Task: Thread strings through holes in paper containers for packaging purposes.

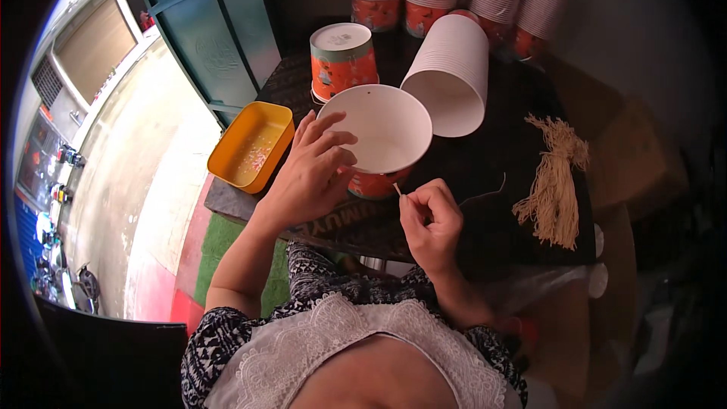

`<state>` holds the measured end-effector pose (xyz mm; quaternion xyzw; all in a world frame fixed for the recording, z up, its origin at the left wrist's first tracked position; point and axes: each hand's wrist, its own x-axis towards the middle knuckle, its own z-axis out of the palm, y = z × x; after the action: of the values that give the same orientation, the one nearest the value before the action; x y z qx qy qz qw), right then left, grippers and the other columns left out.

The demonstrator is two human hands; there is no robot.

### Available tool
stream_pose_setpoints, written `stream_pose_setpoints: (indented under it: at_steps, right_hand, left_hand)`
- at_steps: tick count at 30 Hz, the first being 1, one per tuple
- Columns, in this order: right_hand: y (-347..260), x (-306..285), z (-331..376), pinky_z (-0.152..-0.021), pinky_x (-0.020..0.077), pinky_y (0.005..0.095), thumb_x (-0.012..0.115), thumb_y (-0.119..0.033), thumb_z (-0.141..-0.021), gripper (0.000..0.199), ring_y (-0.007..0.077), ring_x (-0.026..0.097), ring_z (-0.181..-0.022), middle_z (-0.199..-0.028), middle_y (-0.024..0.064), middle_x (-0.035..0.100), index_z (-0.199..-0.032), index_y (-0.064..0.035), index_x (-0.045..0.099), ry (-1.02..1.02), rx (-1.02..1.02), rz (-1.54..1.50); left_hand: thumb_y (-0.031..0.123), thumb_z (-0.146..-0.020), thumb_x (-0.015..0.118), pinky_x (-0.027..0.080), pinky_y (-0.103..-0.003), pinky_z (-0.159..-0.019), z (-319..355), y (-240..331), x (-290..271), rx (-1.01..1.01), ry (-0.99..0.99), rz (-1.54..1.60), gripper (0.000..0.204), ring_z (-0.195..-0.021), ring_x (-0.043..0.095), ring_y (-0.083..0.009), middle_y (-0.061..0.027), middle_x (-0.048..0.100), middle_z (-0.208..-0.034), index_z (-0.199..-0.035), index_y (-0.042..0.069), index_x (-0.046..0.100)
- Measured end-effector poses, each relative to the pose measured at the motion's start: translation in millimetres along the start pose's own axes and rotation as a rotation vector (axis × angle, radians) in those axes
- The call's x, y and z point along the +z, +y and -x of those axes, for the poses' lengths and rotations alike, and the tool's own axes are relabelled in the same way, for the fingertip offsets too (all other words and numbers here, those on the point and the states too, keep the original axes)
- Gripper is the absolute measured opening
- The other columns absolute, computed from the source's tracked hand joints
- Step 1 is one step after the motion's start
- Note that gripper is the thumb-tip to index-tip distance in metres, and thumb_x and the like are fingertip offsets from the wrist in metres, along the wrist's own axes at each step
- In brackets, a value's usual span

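My left hand wraps the near-left wall of the cup, fingers curled over its rim, tilting the white mouth toward me so the orange side wall faces my right hand. That hand is pinched shut on one string, its tip just beside the lower wall; the free end trails off to the right. The cup thus lies between both hands, touching the left. Beyond my fingers lie a cup stack on its side and a yellow tray; a string bundle rests right of my right hand.
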<state>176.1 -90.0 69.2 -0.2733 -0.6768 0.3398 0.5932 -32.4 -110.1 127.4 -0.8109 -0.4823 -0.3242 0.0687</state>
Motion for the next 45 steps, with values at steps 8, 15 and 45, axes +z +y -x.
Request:
stream_pose_setpoints:
  at_steps: [8,15,45]
  right_hand:
    - [-3,3,0,-0.049,0.0301,0.0201,0.064,0.007,-0.079,0.021,0.0040,0.037,-0.057,-0.072,-0.0006,0.044,-0.069,-0.0021,0.047,0.003,0.019,0.012]
    - [1,3,2,-0.049,0.0307,0.0203,0.063,0.009,-0.077,0.022,0.0044,0.037,-0.056,-0.070,-0.0003,0.043,-0.069,-0.0022,0.046,-0.002,-0.007,0.027]
    - [14,12,-9,-0.050,0.0386,0.0256,0.066,0.006,-0.078,0.016,0.0132,0.048,-0.057,-0.074,0.0064,0.049,-0.076,-0.0006,0.052,-0.021,-0.053,0.098]
  left_hand:
    - [0.005,-0.074,0.068,0.024,-0.056,-0.109,2,15,-1,0.055,0.002,0.073,0.018,-0.123,0.046,-0.0338,-0.0071,0.058,-0.104,-0.087,0.007,0.056]
    - [0.002,-0.075,0.067,0.028,-0.055,-0.108,3,11,-4,0.034,0.077,0.083,0.018,-0.117,0.051,-0.0335,-0.0078,0.060,-0.100,-0.089,0.006,0.057]
    - [0.001,-0.082,0.057,0.040,-0.042,-0.099,-29,0,-14,-0.008,-0.242,0.318,0.028,-0.116,0.050,-0.0349,-0.0162,0.058,-0.110,-0.110,-0.001,0.058]
